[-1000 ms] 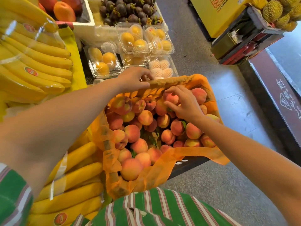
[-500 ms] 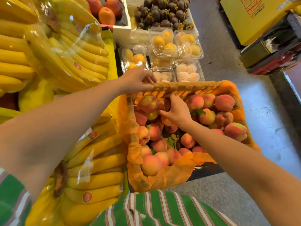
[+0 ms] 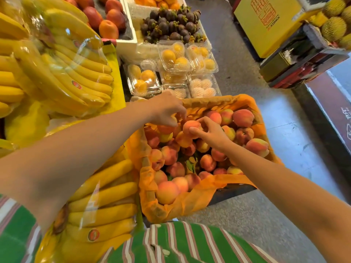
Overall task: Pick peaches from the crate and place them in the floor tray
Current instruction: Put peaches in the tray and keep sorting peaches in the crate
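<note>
Right hand [image 3: 210, 134] grips 1 peach [image 3: 190, 129] over the crate [image 3: 237, 188], mid-pick; next it likely needs carrying to the unseen floor tray.

Green shirt [image 3: 199, 245] — white-and-red stripes, short sleeve [image 3: 13, 230], pale button [image 3: 165, 252].

Crate [image 3: 233, 189] top: open; peaches [image 3: 243, 117] heaped near the rim.
Left flank: bagged bananas [image 3: 106, 194] press the liner [image 3: 199, 196].
Far side: clear fruit boxes [image 3: 203, 86] just beside.
Right flank: bare floor [image 3: 284, 130], free.
</note>
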Demonstrator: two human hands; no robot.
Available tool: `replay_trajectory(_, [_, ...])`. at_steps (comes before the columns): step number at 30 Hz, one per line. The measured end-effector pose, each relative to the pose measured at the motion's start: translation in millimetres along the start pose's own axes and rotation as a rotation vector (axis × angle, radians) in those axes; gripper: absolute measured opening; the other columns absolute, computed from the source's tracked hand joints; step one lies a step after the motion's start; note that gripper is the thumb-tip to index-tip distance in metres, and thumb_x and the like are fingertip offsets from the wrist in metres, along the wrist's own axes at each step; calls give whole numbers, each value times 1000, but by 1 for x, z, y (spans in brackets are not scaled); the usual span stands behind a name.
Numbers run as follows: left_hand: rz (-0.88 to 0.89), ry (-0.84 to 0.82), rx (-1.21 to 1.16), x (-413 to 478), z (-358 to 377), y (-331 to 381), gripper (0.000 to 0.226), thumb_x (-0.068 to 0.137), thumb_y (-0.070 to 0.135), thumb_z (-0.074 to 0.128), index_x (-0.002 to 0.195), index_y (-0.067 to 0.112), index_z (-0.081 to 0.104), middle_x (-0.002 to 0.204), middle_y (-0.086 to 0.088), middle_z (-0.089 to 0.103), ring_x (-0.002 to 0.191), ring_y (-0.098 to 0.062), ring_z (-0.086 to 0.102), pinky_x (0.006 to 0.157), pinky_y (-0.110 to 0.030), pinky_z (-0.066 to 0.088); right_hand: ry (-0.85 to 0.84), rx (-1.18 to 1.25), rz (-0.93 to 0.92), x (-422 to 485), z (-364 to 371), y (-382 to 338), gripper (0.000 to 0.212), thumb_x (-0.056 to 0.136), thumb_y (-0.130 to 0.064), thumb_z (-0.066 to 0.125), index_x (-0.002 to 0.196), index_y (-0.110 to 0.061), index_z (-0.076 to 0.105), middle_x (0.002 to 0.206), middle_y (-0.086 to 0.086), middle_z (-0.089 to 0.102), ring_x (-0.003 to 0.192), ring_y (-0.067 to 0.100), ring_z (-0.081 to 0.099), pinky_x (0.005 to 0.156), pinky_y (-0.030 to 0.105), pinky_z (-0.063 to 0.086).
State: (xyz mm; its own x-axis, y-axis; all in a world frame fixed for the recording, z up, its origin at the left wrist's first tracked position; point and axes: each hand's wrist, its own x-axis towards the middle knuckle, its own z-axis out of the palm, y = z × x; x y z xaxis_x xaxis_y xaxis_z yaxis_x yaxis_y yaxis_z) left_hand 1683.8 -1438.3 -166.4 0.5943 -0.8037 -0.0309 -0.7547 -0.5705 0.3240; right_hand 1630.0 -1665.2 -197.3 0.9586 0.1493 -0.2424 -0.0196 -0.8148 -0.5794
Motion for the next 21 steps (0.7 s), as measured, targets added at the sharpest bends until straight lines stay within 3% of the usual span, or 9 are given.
replay_trajectory(6, [26,-275,417,15,18,19,36,86,24,58,122,21,58,118,-3,57,106,-25,55,89,-39,46,-68,54,9,-10,3,4,41,85,-44,68,112,-15,57,102,-1,64,90,14,60,73,22,47])
replay_trajectory(11, [8,-473,540,21,29,23,35,91,14,55,125,21,56,123,-7,56,114,-28,52,83,-36,46,-78,75,-3,-20,-9,14,42,84,-44,69,114,-17,57,106,-1,64,96,16,61,80,30,51])
replay_trajectory(16, [-4,-542,331,28,15,16,53,74,23,74,124,28,57,108,-1,60,101,-26,55,82,-41,52,-102,104,15,-29,-18,22,42,85,-43,68,117,-18,57,109,0,63,100,18,60,86,37,52])
replay_trajectory(21, [-61,-431,-63,36,12,25,67,70,32,83,128,22,52,111,-2,57,103,-23,53,88,-39,47,-119,150,32,-36,-28,27,38,86,-41,68,116,-18,59,108,0,63,101,18,60,86,34,51])
